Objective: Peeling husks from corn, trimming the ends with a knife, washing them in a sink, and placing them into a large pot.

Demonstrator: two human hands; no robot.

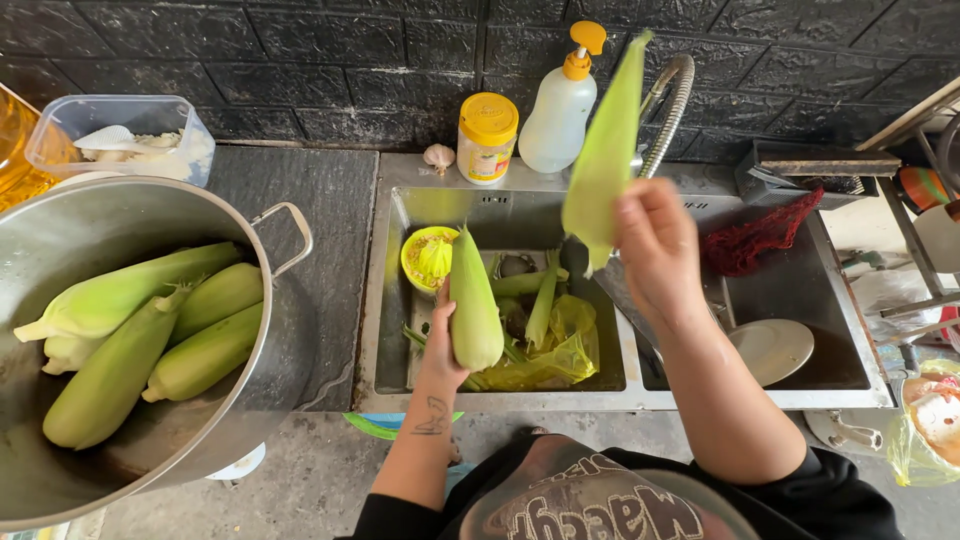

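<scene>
Centre frame, over the sink basin [400, 300]: left hand [440, 345] wraps the corn ear [474, 305] upright so trimmings fall in, right hand [655, 245] pinches a peeled husk leaf [603, 165] raised clear; husked ears wait in pot [255, 375] at left.

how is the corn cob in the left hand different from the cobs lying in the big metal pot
The cob in the left hand stands upright over the sink; the cobs in the pot lie on their sides. The held cob is single and gripped by the left hand; the pot cobs are piled, touching each other. All wear pale green husk.
</scene>
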